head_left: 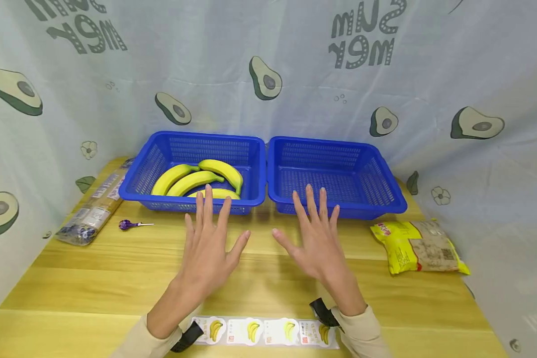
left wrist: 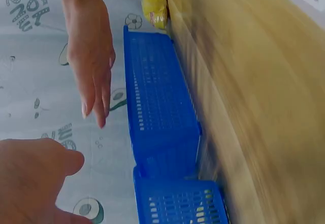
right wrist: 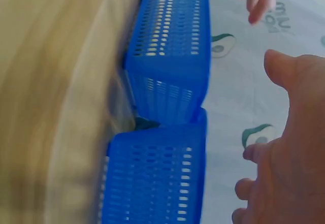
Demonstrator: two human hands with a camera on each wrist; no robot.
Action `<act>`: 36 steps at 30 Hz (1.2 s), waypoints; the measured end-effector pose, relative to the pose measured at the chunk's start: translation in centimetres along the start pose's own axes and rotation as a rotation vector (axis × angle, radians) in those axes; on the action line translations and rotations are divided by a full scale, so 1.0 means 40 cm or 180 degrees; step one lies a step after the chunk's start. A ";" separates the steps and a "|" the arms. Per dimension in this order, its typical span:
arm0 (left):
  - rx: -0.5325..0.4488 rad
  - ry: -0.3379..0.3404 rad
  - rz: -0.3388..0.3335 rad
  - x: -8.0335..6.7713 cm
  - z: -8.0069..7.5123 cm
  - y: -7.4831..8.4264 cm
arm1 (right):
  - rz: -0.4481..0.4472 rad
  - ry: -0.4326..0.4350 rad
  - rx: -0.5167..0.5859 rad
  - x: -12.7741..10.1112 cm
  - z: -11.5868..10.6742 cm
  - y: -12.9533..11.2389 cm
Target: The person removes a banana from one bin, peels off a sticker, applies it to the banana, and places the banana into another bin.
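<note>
Wooden table (head_left: 116, 278) w/ avocado-print cloth (head_left: 295, 74) behind. Two blue baskets side by side, touching: left basket (head_left: 161, 149) has the bananas (head_left: 197, 180) in it, right basket (head_left: 385, 194) shows only its mesh floor. Left hand (head_left: 208, 248) & right hand (head_left: 315, 246) both hover over the table just in front of the baskets, fingers spread, holding nothing. Lollipop (head_left: 127, 224) & a long packet (head_left: 94, 209) at left, yellow bag (head_left: 418, 247) at right, banana cards (head_left: 264, 331) near the wrists.
</note>
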State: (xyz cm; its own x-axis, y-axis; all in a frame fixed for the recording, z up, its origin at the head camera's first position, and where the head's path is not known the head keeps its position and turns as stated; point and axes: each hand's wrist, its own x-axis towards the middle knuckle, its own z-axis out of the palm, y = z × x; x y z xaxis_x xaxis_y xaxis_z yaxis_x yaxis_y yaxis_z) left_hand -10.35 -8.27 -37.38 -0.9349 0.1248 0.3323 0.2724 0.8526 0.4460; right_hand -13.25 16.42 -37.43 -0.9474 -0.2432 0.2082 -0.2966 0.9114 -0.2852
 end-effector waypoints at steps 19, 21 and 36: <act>0.0266 0.0677 -0.0576 0.062 -0.161 -0.232 | -0.0015 0.0429 0.0810 0.068 -0.126 0.013; 0.0260 0.0615 -0.0687 0.069 -0.170 -0.259 | -0.0038 0.0471 0.0833 0.079 -0.136 0.012; -0.0394 0.0111 -0.1518 0.095 -0.233 -0.421 | -0.0749 0.0508 0.1188 0.181 -0.187 -0.019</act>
State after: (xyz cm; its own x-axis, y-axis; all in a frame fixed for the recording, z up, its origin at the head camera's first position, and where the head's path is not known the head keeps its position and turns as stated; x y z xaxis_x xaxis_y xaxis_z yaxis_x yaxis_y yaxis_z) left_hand -16.35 -26.88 -35.87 -0.9544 -0.2834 0.0939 -0.1570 0.7437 0.6498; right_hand -18.98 16.47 -28.70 -0.8275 -0.3481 0.4404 -0.5518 0.6489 -0.5239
